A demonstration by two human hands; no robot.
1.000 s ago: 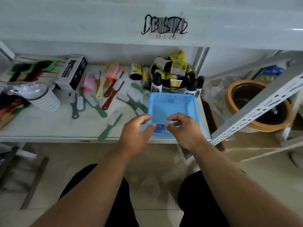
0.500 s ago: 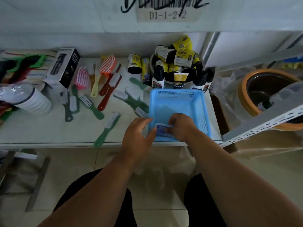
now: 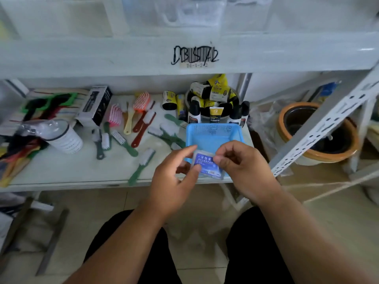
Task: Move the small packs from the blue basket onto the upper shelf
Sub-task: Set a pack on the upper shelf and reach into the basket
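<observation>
A small clear pack with a blue label (image 3: 206, 165) is held over the near edge of the blue basket (image 3: 213, 132), which stands on the lower shelf's right end. My left hand (image 3: 172, 179) pinches the pack's left side with thumb and fingers. My right hand (image 3: 242, 167) grips its right side. The basket's floor behind the pack looks bare; its near part is hidden by my hands. The upper shelf (image 3: 123, 56) runs across the top, with a barcode label (image 3: 194, 58) on its front edge.
Several brushes (image 3: 141, 167) lie left of the basket. A tub of black and yellow tubes (image 3: 213, 101) stands behind it. A black and white box (image 3: 94, 105) and a white cup stack (image 3: 61, 136) sit further left. A brown-rimmed pot (image 3: 317, 134) lies right, behind a slanted perforated rail (image 3: 320, 128).
Both hands reached into the basket, took hold of the pack and lifted it up toward me. The view tilted up, showing the upper shelf.
</observation>
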